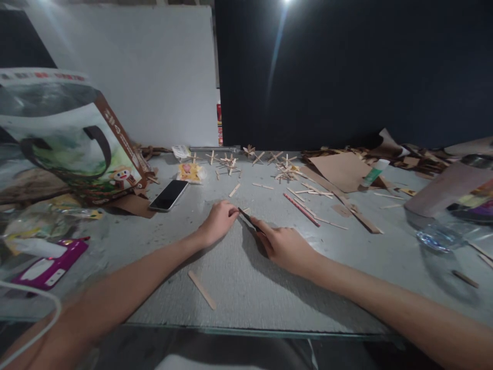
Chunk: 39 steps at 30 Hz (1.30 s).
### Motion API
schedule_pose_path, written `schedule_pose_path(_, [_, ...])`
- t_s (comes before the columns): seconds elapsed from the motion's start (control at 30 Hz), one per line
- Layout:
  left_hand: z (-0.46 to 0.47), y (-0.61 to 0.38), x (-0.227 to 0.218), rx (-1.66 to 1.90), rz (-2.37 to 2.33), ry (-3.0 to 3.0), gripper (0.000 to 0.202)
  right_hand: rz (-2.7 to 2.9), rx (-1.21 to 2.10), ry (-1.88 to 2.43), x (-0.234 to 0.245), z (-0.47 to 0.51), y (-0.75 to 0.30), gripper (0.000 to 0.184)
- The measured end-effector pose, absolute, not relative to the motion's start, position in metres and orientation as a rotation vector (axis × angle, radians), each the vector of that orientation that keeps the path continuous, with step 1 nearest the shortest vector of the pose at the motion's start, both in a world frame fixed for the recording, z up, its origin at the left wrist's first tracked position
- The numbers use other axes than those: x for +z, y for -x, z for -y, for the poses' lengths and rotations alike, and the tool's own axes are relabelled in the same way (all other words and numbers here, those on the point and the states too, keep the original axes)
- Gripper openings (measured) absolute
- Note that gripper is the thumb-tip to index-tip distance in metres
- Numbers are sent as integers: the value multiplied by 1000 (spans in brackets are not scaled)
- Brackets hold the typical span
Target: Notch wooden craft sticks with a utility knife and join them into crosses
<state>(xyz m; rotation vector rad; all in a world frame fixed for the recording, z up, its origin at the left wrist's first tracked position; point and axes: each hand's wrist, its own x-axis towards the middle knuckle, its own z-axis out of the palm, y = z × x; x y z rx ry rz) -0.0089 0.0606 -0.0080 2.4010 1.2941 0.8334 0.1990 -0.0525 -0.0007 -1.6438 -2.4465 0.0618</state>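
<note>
My right hand [287, 246] is closed round the handle of a dark, slim knife [246, 215], which points forward and left. The knife's tip lies by the fingertips of my left hand [220, 222], low over the tabletop. My left thumb and fingers are pinched together; a pale bit of wooden stick [247, 209] shows just past them, mostly hidden. Nearer the front edge lies a loose flat wooden stick [201, 290]. Beyond my hands are another short stick [234, 190] and a red striped pencil [301, 209].
Several star-shaped stick pieces [287, 169] stand at the back. On the left are a phone [169, 195], a large printed bag [73, 149] and a purple device [54, 264] with a white cable. Cardboard [339, 172], a glue stick [375, 172] and a clear bottle [439, 236] occupy the right.
</note>
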Motion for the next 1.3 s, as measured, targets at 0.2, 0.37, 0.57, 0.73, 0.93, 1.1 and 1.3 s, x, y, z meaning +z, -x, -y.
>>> schedule_pose_path(0.2, [-61, 7, -8, 846, -1319, -2378, 22, 2472, 31, 1671, 0, 53, -196, 56])
schedule_pose_path(0.37, [-61, 7, -9, 858, -1317, -2374, 20, 2494, 3, 1713, 1, 60, -195, 58])
schedule_pose_path(0.57, [-60, 9, -7, 871, -1284, -2378, 20, 2525, -27, 1732, 2, 50, -190, 58])
schedule_pose_path(0.73, [-61, 8, -9, 878, -1306, -2362, 17, 2495, 11, 1743, 2, 58, -192, 58])
schedule_pose_path(0.93, [-63, 6, -9, 875, -1323, -2346, 18, 2553, -58, 1732, 3, 51, -190, 60])
schedule_pose_path(1.1, [-61, 5, -8, 876, -1340, -2335, 17, 2538, -53, 1741, 1, 53, -190, 61])
schedule_pose_path(1.3, [-61, 4, -8, 867, -1335, -2340, 17, 2512, 2, 1792, 7, 54, -189, 58])
